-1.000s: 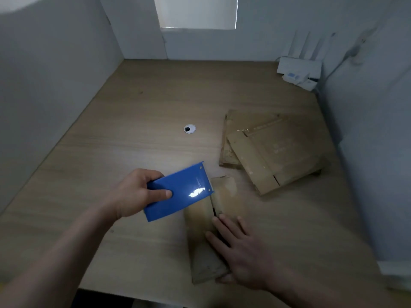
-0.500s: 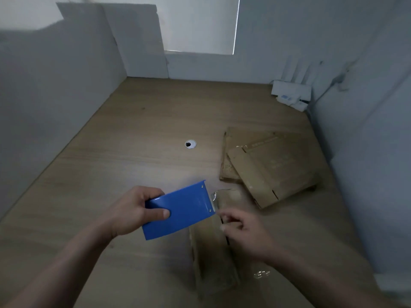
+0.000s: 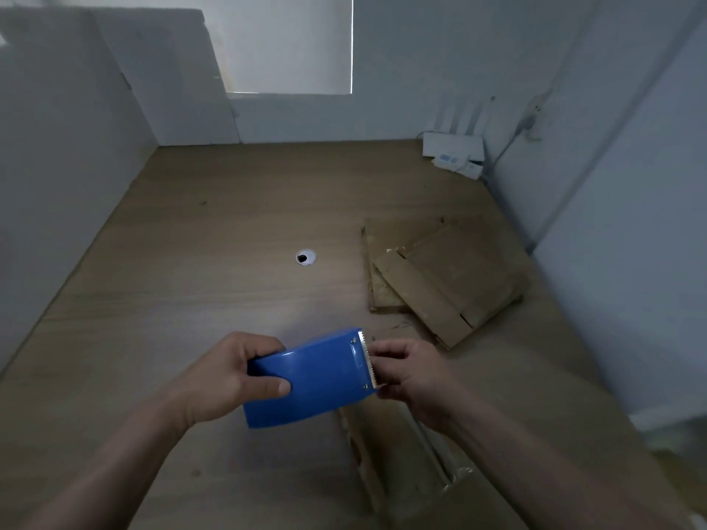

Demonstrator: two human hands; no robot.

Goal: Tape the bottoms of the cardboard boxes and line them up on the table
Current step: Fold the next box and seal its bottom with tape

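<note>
Left grip (image 3: 229, 376) wraps the tape dispenser (image 3: 321, 380), lying crosswise, teeth pointing right; right grip (image 3: 411, 371) has left the box (image 3: 386, 453), pinching the toothed edge.

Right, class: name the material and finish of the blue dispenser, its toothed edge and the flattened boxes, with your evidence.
The dispenser: probably moulded plastic, glossy; it is uniform blue with a soft sheen. The toothed edge: likely metal; silvery, thin, held by small fasteners. The flattened boxes: cardboard, matte brown, with frayed edges.
</note>
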